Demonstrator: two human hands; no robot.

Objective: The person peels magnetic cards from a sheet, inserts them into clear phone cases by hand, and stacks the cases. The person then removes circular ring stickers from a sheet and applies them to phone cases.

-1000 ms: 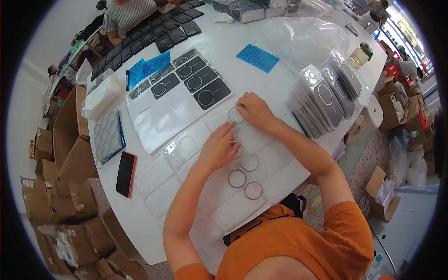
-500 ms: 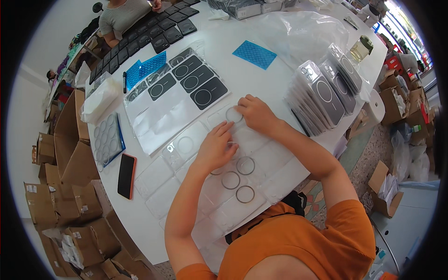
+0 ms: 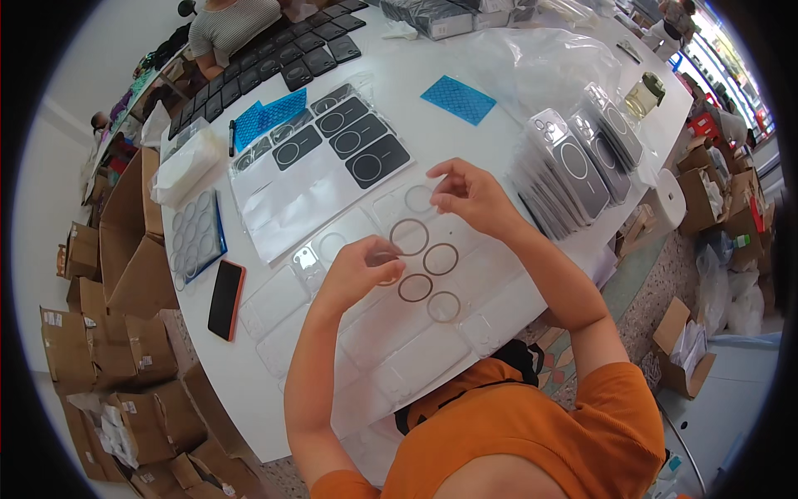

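Note:
My left hand [image 3: 359,270] is closed on the edge of a clear sheet of magnetic rings, raised over the cases. Several thin grey rings [image 3: 440,259] show on that sheet, to the right of my fingers. My right hand [image 3: 474,198] hovers at the upper right, thumb and forefinger apart, with nothing visible between them. Beside its fingertips a pale ring [image 3: 420,198] lies on a clear phone case. More clear phone cases [image 3: 277,297] lie in rows on the table, one with a pale ring [image 3: 332,247] left of centre. The sheet's exact outline is hard to see.
Packed cases [image 3: 573,162] stand stacked at right. A white sheet with dark case cards [image 3: 320,179], blue patterned film [image 3: 459,100], a phone [image 3: 226,299] and a tray of rings [image 3: 197,237] lie around. Cardboard boxes [image 3: 125,349] stand at left; a person [image 3: 237,33] sits across the table.
The clear sheet of rings has come up and away from me with my left hand, which moved slightly left. My right hand has lifted off the case's ring and its fingers have parted.

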